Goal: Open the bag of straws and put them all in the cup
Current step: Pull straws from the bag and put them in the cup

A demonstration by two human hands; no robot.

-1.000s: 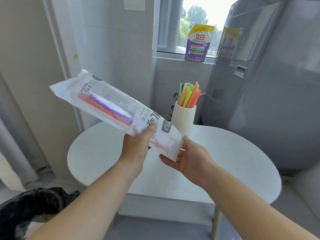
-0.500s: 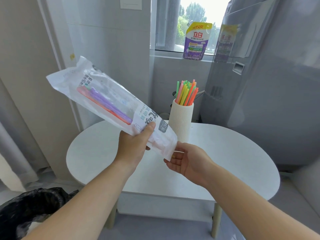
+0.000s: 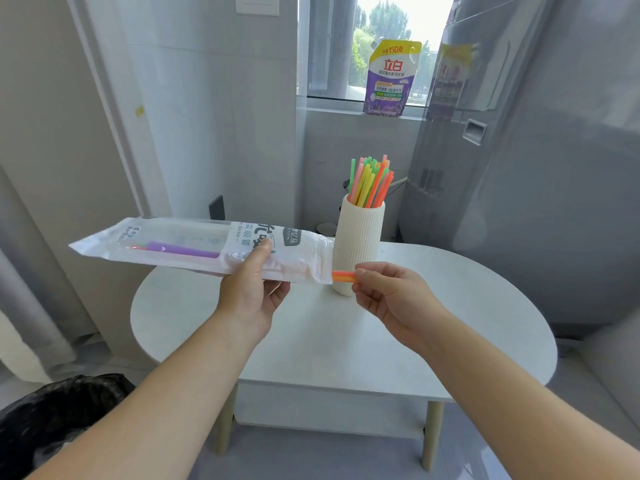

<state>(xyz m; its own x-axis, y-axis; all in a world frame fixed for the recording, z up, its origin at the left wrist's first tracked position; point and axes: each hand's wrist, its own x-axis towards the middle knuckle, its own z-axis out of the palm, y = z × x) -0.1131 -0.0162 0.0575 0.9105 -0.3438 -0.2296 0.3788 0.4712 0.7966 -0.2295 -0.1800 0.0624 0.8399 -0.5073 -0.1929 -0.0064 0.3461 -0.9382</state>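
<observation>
My left hand [image 3: 249, 289] grips the white plastic straw bag [image 3: 194, 245] near its open right end and holds it almost level above the table. A purple straw [image 3: 180, 250] and an orange one still lie inside the bag. Orange straw ends [image 3: 343, 276] stick out of the bag's mouth, and my right hand [image 3: 391, 299] pinches them between thumb and fingertips. Just behind stands the ribbed cream cup [image 3: 358, 244], upright, holding several green, yellow, pink and orange straws [image 3: 370, 181].
The white round table [image 3: 450, 327] carries only the cup. A grey fridge [image 3: 536, 168] stands close on the right. A purple detergent pouch [image 3: 389, 81] sits on the window sill. A black bin bag [image 3: 52, 420] lies on the floor at lower left.
The bag has swung down from a steep tilt to nearly level. My right hand, open under the bag's mouth before, has now closed on the straw ends that stick out.
</observation>
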